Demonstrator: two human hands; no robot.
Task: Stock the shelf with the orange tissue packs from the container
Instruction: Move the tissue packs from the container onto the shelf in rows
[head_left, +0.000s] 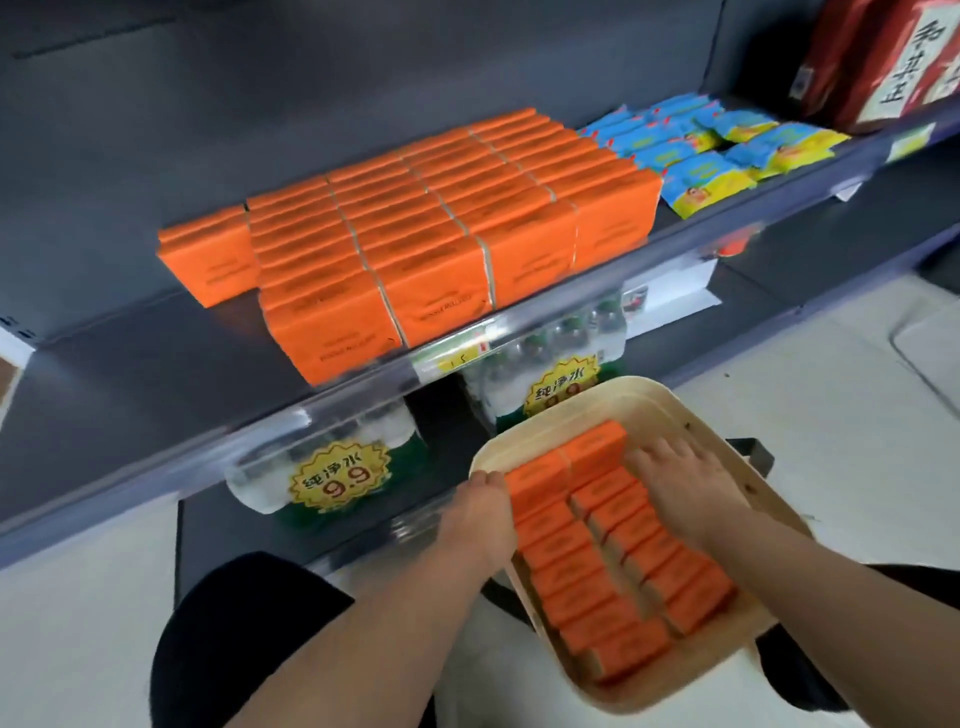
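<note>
So the beige container (670, 410) sits low at the near right, and it's holding two rows of orange tissue packs (597, 551) standing on edge, running near to far. I count roughly nine in the left row and about eight in the right one, though the blur makes the exact number shaky. The packs fill the middle and leave bare floor along the container's right wall.

Both hands are down in there. The left hand (480, 512) comes in over the left rim, fingers curled down against the outer side of the left row at its far end. The right hand (680, 486) lies flat, palm down, fingers spread and pointing left, on top of the far end of the right row. Neither one has closed around a pack: they're pressing on the rows from either side, nothing lifted. Both forearms are bare and reach in from the near edge.

Up on the dark shelf (156, 374), there's already a block of stocked orange packs (415, 228) in four full rows running front to back, plus a short fifth row on the left with only a couple of packs. To the right of them sits a pile of blue-and-yellow packets (711, 150), and far right a red box (878, 57). Under the shelf are two bundles of bottled water (332, 462) with yellow 9.9 tags.
</note>
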